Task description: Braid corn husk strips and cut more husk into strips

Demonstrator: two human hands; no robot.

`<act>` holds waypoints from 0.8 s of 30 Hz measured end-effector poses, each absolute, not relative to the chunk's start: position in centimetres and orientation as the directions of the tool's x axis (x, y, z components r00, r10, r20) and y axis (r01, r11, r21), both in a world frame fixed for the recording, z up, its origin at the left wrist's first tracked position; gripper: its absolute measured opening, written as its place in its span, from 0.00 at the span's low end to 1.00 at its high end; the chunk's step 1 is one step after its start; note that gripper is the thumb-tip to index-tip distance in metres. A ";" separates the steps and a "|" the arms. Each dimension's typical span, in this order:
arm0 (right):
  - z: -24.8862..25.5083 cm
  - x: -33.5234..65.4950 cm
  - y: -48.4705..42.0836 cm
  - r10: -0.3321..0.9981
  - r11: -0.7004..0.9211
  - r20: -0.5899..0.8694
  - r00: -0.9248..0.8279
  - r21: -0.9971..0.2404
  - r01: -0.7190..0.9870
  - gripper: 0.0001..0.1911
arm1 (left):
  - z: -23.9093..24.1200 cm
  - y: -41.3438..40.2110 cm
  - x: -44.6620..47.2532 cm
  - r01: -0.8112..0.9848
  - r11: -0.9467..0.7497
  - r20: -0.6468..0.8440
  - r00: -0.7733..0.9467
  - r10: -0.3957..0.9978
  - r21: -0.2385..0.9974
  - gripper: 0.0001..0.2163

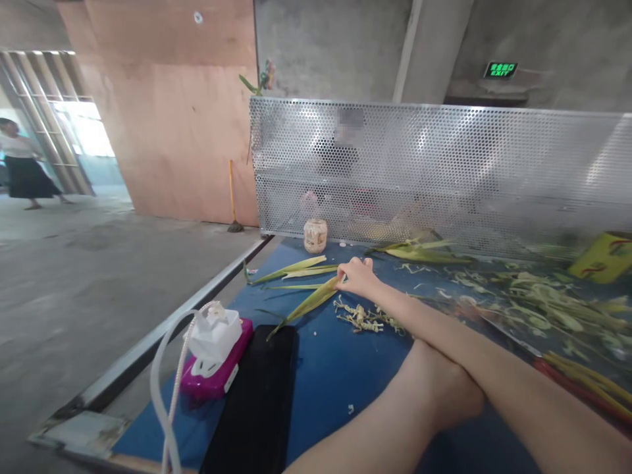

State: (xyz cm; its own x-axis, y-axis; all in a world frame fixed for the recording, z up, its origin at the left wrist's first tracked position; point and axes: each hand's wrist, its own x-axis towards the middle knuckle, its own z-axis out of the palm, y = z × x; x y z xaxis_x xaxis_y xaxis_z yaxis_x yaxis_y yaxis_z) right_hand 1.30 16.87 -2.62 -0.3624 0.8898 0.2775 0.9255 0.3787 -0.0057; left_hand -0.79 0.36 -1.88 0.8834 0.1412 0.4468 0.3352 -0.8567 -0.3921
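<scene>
My right hand (358,276) reaches out over the blue tabletop (326,368). Its thumb and fingers pinch the end of a green-yellow corn husk strip (313,301), whose thin tip points back toward a black phone (259,395). My left hand (447,388) is bent at the wrist beneath my right forearm; its fingers are hidden. More husk strips (296,268) lie just beyond the held one. Small knotted pale husk pieces (360,317) lie close to my right hand, on its near side.
A magenta power strip (212,378) with a white plug and cables sits at the left edge. A jar (315,236) stands before a perforated metal screen (419,171), a person behind it. Husk scraps (543,303) and a yellow-green box (605,258) are right. Another person (24,161) is far left.
</scene>
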 end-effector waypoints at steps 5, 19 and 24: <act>-2.8 1.7 16.9 0.893 0.355 0.294 -0.341 0.004 0.935 0.15 | -2.0 0.4 -0.7 0.339 -0.846 0.466 0.876 0.124 -0.411 0.19; -3.2 2.2 16.8 0.939 0.235 0.269 -0.213 -0.053 0.970 0.23 | -1.6 0.1 -0.8 0.340 -0.869 0.421 0.890 0.174 -0.359 0.18; -3.3 2.4 17.0 0.946 0.221 0.263 -0.189 -0.097 0.970 0.21 | -1.8 0.1 -0.8 0.329 -0.880 0.439 0.884 0.160 -0.343 0.19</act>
